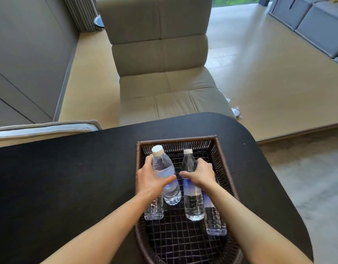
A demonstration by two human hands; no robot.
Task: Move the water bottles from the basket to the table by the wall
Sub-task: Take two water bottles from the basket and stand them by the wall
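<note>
Head camera, looking down: a dark woven basket [219, 155] sits on a black desk [69, 178], with a beige lounge chair [160, 73] beyond it on a pale wood floor. Four clear water bottles are in the basket. The left hand [150, 178] has its fingers [169, 178] wrapped around one bottle [164, 172], tilted with its white cap raised, apparently starting to lift; a second bottle [154, 208] lies partly under that forearm. The right hand [200, 173] is clamped on a third bottle [192, 191], cap pointing away, and a fourth bottle [215, 218] lies just beside it along the basket's right wall. Taking one bottle per hand likely halves the trips. Each bottle has a blue-and-white label, but no brand or writing is legible. The table by the wall cannot be identified in this view.
</note>
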